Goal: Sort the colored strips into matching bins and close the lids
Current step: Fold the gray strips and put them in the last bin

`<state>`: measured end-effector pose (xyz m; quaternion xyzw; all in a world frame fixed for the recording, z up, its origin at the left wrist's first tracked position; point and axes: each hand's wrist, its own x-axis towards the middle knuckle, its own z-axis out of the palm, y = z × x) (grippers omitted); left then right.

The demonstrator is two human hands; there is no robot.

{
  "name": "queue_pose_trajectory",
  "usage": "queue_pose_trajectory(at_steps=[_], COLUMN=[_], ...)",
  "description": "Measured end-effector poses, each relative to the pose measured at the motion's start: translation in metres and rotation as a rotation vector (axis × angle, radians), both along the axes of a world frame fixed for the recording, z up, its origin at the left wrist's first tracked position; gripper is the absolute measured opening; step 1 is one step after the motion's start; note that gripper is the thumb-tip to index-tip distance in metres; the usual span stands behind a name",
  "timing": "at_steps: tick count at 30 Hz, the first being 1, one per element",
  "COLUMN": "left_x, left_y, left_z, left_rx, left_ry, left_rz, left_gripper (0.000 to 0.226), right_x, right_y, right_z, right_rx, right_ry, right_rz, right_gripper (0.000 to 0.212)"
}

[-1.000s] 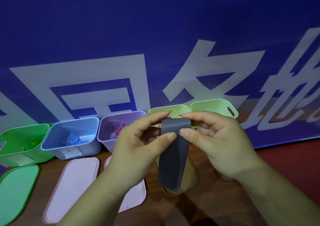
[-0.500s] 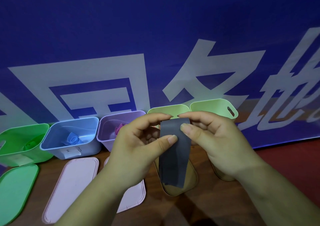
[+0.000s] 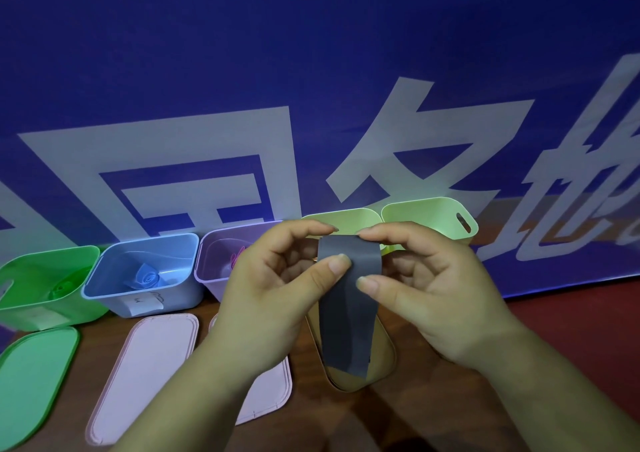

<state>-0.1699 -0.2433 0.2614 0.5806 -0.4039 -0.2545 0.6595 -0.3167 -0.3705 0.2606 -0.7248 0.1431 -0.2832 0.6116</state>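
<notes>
Your left hand (image 3: 277, 295) and right hand (image 3: 440, 295) meet in front of you, both pinching the top of a grey strip (image 3: 348, 309). Each thumb presses on the near face, the forefingers curl over its upper edge, and the other fingers stay loosely bent. The strip hangs down between your hands, its lower end in front of a tan lid (image 3: 384, 365) lying on the brown surface (image 3: 415, 413) just below them.

Behind your hands stand two pale yellow-green bins (image 3: 349, 217), side by side and open; the one behind your right hand shows a slot handle. Just beyond your left hand is an open purple bin (image 3: 216, 261) with a pink strip (image 3: 235, 261) inside, partly hidden by your fingers. Further left of that hand sit a blue bin (image 3: 114, 278) holding a rolled blue strip (image 3: 147, 278) and a green bin (image 3: 31, 275) holding a green strip (image 3: 64, 287).

Below your left hand lie two pink lids (image 3: 145, 365), one partly under your forearm, and a green lid (image 3: 31, 375) far left.
</notes>
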Motion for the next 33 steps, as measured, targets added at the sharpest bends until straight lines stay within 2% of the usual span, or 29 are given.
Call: queue_pose_trajectory(at_steps=[11, 17, 21, 25, 33], left_x=[0.003, 0.001, 0.0, -0.002, -0.001], left_y=[0.003, 0.004, 0.003, 0.003, 0.004], left_z=[0.002, 0.001, 0.001, -0.001, -0.003], left_rx=[0.028, -0.002, -0.005, -0.021, 0.004], left_ry=[-0.113, -0.219, -0.205, -0.165, -0.099], left_rz=[-0.085, -0.05, -0.036, -0.017, -0.006], left_gripper=[0.044, 0.045, 0.04, 0.04, 0.04], right_x=[0.001, 0.003, 0.002, 0.002, -0.001], right_y=[-0.004, -0.004, -0.003, 0.0, -0.002], right_z=[0.001, 0.002, 0.004, 0.009, 0.0], right_rx=[0.059, 0.138, 0.163, 0.168, 0.098], right_ry=[-0.048, -0.031, -0.002, 0.004, 0.002], right_rz=[-0.009, -0.025, -0.037, -0.012, 0.026], right_gripper=[0.036, 0.035, 0.035, 0.026, 0.042])
